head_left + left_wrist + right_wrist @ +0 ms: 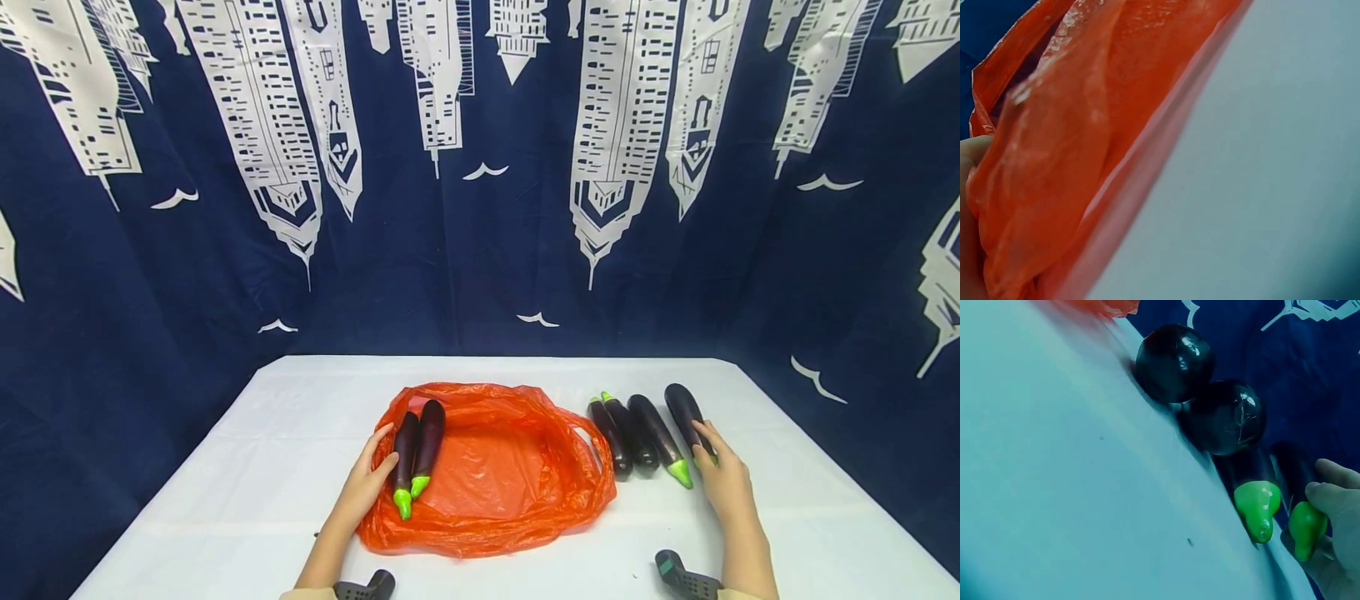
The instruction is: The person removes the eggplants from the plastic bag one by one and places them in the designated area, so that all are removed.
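An orange-red plastic bag [495,467] lies spread with its mouth wide on the white table. Inside its left part, two eggplants [429,442] rest side by side, green stem ends toward me. My left hand [367,483] holds the bag's left rim, thumb beside the eggplants; the left wrist view shows mostly the bag's outer side [1060,150]. To the right of the bag, several dark eggplants lie in a row. My right hand [723,475] grips the rightmost eggplant [681,408] near its green end, seen between thumb and fingers in the right wrist view [1307,528].
The nearest eggplant to the bag [611,442] lies against its right handle loop. The white table [262,450] ends at a navy curtain [450,250] with white building prints. A dark wrist device [686,575] shows at each forearm.
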Action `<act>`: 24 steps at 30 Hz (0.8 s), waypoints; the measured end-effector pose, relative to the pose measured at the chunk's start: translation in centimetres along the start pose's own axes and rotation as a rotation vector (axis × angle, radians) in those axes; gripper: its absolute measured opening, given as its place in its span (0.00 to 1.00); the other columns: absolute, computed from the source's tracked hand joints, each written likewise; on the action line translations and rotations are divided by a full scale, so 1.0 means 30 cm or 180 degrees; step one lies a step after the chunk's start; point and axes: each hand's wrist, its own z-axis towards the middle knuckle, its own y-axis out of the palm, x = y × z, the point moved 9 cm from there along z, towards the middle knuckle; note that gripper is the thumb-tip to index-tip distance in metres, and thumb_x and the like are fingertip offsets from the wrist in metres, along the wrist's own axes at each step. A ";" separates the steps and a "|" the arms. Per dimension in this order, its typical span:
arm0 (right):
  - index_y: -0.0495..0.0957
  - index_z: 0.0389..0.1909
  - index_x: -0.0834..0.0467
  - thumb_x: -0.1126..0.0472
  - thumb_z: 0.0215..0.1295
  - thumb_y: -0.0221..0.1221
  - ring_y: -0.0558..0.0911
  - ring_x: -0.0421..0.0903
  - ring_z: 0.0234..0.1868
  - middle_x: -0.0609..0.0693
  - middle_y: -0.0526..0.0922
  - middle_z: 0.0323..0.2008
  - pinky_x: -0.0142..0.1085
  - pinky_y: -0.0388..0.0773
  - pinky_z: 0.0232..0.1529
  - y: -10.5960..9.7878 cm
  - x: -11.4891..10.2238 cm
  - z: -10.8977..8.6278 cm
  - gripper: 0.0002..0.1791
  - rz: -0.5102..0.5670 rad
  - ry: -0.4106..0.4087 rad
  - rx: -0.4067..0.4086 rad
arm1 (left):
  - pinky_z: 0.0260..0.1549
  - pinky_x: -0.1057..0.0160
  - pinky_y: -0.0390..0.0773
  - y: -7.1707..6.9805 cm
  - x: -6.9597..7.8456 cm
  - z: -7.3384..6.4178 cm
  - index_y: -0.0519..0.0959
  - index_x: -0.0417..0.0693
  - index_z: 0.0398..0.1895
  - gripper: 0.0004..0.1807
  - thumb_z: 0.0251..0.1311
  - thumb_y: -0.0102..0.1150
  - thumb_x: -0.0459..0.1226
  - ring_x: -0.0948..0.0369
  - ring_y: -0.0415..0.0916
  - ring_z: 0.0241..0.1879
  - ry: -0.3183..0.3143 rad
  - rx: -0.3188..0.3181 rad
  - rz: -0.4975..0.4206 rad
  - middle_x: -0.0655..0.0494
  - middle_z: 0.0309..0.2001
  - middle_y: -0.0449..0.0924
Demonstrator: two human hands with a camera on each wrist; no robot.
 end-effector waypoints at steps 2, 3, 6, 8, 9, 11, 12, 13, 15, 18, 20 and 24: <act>0.52 0.69 0.54 0.53 0.72 0.34 0.48 0.65 0.68 0.57 0.46 0.70 0.64 0.46 0.62 0.010 0.011 0.004 0.26 -0.0019 -0.0003 -0.0032 | 0.59 0.33 0.52 0.000 0.001 0.001 0.57 0.57 0.66 0.29 0.63 0.48 0.47 0.41 0.54 0.65 -0.0012 -0.0014 0.0002 0.41 0.67 0.55; 0.52 0.69 0.54 0.53 0.72 0.34 0.48 0.65 0.68 0.57 0.46 0.70 0.64 0.46 0.62 0.016 0.017 0.007 0.26 -0.0029 0.0003 -0.0059 | 0.59 0.33 0.52 0.000 0.003 0.000 0.57 0.57 0.66 0.29 0.63 0.48 0.47 0.41 0.54 0.65 -0.0014 -0.0019 0.0006 0.41 0.67 0.55; 0.53 0.68 0.55 0.53 0.72 0.33 0.49 0.67 0.67 0.58 0.47 0.70 0.65 0.48 0.61 0.030 0.027 0.010 0.26 -0.0109 -0.0020 -0.0088 | 0.59 0.33 0.52 0.000 0.006 0.000 0.57 0.57 0.66 0.29 0.63 0.48 0.47 0.41 0.54 0.65 -0.0015 -0.0036 0.0011 0.41 0.68 0.55; 0.54 0.67 0.56 0.53 0.72 0.34 0.50 0.67 0.67 0.59 0.48 0.70 0.65 0.48 0.60 0.035 0.028 0.011 0.25 -0.0173 -0.0044 -0.0080 | 0.59 0.33 0.52 0.001 0.008 -0.001 0.56 0.56 0.66 0.29 0.63 0.48 0.47 0.40 0.54 0.65 -0.0004 -0.0047 0.0028 0.41 0.68 0.55; 0.54 0.67 0.57 0.54 0.72 0.34 0.51 0.68 0.67 0.59 0.48 0.70 0.65 0.48 0.60 0.038 0.029 0.012 0.25 -0.0203 -0.0047 -0.0074 | 0.59 0.33 0.52 0.002 0.010 -0.002 0.56 0.56 0.67 0.29 0.63 0.48 0.46 0.40 0.54 0.65 0.0005 -0.0052 0.0037 0.41 0.68 0.54; 0.55 0.67 0.57 0.53 0.72 0.35 0.52 0.68 0.66 0.59 0.49 0.69 0.65 0.48 0.60 0.041 0.028 0.012 0.25 -0.0288 -0.0063 -0.0053 | 0.59 0.33 0.52 0.002 0.013 -0.003 0.56 0.55 0.67 0.29 0.63 0.48 0.46 0.40 0.53 0.65 0.0022 -0.0056 0.0041 0.40 0.68 0.54; 0.56 0.67 0.57 0.53 0.72 0.35 0.53 0.68 0.65 0.60 0.50 0.69 0.65 0.49 0.60 0.042 0.028 0.011 0.25 -0.0331 -0.0060 -0.0038 | 0.59 0.33 0.52 0.003 0.016 -0.005 0.56 0.55 0.67 0.29 0.64 0.48 0.45 0.40 0.53 0.65 0.0014 -0.0063 0.0025 0.40 0.68 0.54; 0.56 0.66 0.57 0.53 0.72 0.35 0.53 0.68 0.65 0.60 0.50 0.69 0.64 0.49 0.61 0.044 0.029 0.011 0.25 -0.0364 -0.0040 -0.0034 | 0.59 0.33 0.52 0.002 0.023 -0.009 0.56 0.53 0.67 0.29 0.64 0.48 0.44 0.40 0.53 0.65 -0.0009 -0.0071 0.0005 0.39 0.68 0.54; 0.56 0.66 0.57 0.53 0.72 0.36 0.54 0.68 0.65 0.59 0.52 0.69 0.63 0.49 0.61 0.045 0.031 0.008 0.25 -0.0428 0.0003 0.0016 | 0.59 0.33 0.51 0.001 0.043 -0.019 0.56 0.52 0.67 0.28 0.64 0.48 0.43 0.39 0.53 0.65 -0.0030 -0.0078 -0.0019 0.39 0.67 0.54; 0.56 0.66 0.57 0.53 0.71 0.37 0.56 0.68 0.64 0.60 0.54 0.68 0.62 0.51 0.61 0.044 0.034 0.002 0.25 -0.0488 0.0066 0.0105 | 0.60 0.33 0.51 -0.003 0.078 -0.037 0.56 0.49 0.67 0.28 0.64 0.47 0.40 0.38 0.52 0.65 -0.0073 -0.0085 -0.0043 0.37 0.67 0.54; 0.56 0.66 0.56 0.52 0.71 0.38 0.56 0.68 0.64 0.60 0.55 0.67 0.62 0.52 0.61 0.042 0.036 0.001 0.25 -0.0480 0.0090 0.0163 | 0.60 0.33 0.51 -0.004 0.076 -0.036 0.56 0.50 0.67 0.28 0.64 0.47 0.42 0.39 0.53 0.65 -0.0049 -0.0072 -0.0013 0.38 0.67 0.54; 0.57 0.66 0.57 0.53 0.71 0.38 0.55 0.67 0.65 0.61 0.54 0.68 0.63 0.51 0.61 0.038 0.039 0.001 0.25 -0.0370 0.0079 0.0243 | 0.60 0.33 0.51 0.001 0.053 -0.025 0.56 0.52 0.67 0.28 0.64 0.47 0.43 0.39 0.52 0.65 -0.0059 -0.0075 -0.0009 0.39 0.68 0.54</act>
